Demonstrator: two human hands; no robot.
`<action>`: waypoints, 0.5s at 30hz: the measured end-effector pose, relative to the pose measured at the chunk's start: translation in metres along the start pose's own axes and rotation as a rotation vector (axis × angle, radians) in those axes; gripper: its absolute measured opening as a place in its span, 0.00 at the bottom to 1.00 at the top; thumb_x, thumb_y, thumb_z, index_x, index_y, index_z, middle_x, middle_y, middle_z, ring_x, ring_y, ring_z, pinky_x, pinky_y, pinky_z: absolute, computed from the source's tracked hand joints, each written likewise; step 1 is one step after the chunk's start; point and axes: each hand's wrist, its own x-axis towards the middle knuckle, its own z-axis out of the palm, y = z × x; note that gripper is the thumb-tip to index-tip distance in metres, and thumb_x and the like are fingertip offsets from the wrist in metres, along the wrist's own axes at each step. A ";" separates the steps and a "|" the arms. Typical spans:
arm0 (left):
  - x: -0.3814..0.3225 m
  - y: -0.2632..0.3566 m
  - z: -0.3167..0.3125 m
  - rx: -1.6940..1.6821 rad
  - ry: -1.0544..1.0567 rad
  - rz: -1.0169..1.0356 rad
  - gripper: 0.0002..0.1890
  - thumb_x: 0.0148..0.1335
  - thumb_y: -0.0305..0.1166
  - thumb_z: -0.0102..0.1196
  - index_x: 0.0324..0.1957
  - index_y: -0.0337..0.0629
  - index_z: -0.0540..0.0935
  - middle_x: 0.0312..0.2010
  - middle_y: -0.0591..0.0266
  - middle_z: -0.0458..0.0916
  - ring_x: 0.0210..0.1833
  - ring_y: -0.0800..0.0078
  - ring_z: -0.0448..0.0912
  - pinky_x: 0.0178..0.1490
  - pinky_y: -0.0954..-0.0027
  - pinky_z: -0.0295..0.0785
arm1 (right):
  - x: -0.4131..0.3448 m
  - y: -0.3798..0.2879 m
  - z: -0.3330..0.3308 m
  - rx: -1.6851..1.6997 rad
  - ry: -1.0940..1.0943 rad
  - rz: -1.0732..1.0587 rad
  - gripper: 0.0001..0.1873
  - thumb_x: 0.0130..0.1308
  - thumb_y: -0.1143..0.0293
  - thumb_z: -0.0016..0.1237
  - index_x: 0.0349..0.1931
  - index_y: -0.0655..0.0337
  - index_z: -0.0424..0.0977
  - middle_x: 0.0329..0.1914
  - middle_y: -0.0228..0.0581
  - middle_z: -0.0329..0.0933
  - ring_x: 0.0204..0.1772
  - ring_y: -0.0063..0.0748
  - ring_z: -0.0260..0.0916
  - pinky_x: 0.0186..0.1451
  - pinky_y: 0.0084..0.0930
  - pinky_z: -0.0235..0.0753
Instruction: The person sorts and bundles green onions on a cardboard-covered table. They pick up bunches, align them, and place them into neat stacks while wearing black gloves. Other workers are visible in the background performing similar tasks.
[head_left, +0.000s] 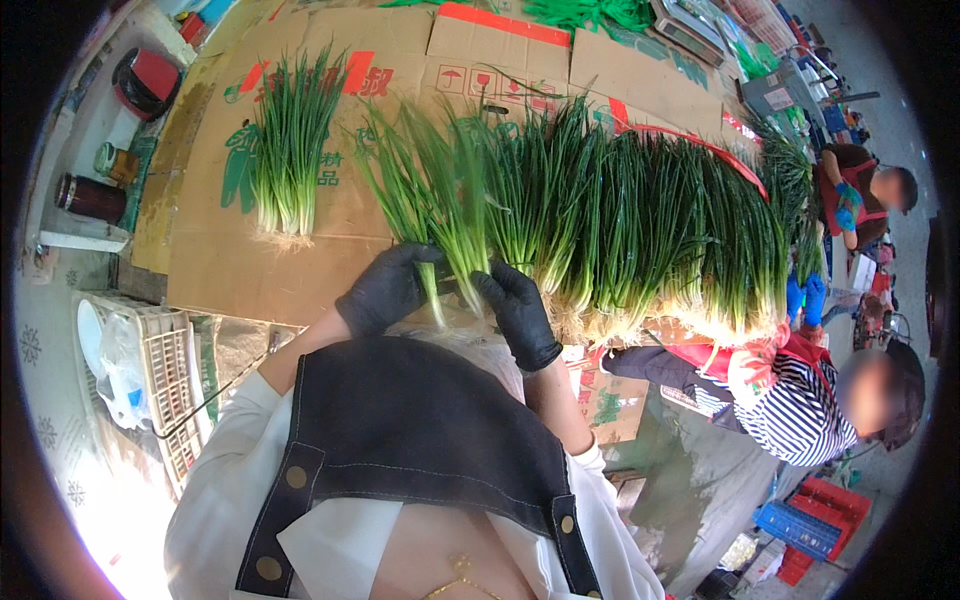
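My left hand (386, 289), in a black glove, grips a small bunch of green onions (409, 202) near its white root ends. In my right hand (519, 315), gloved the same way, is another part of green onions (461, 217), held by the stems close beside the first. The leaves point away from me and are partly blurred. A separate small bunch of green onions (296, 150) lies on the cardboard to the left. On the right, a long row of green onions (637, 217) lies side by side with roots towards me.
Flattened cardboard (225, 270) covers the table. A red strap (697, 154) crosses the row. Two people work at the right, one in a striped top (795, 412). A plastic crate (169, 375) stands at lower left, and a scale (686, 34) at the far right.
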 end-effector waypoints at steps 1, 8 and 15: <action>0.000 -0.002 -0.001 0.094 0.051 0.019 0.15 0.65 0.28 0.50 0.52 0.29 0.75 0.49 0.49 0.79 0.53 0.62 0.79 0.60 0.62 0.74 | -0.001 0.000 0.001 0.020 -0.008 -0.011 0.14 0.64 0.70 0.56 0.47 0.70 0.77 0.41 0.41 0.81 0.41 0.26 0.76 0.47 0.26 0.74; 0.003 -0.007 -0.008 0.256 0.101 0.036 0.17 0.65 0.29 0.54 0.54 0.34 0.75 0.50 0.54 0.79 0.53 0.66 0.78 0.59 0.68 0.75 | -0.009 -0.006 0.002 0.043 -0.007 0.060 0.15 0.60 0.72 0.60 0.46 0.69 0.78 0.42 0.42 0.82 0.42 0.26 0.77 0.47 0.26 0.75; 0.001 -0.002 -0.005 -0.013 -0.014 0.018 0.18 0.64 0.25 0.52 0.56 0.30 0.73 0.52 0.50 0.78 0.55 0.60 0.78 0.64 0.59 0.72 | -0.010 -0.004 0.009 0.224 0.048 0.000 0.13 0.65 0.75 0.54 0.49 0.68 0.76 0.44 0.36 0.81 0.45 0.25 0.75 0.50 0.24 0.74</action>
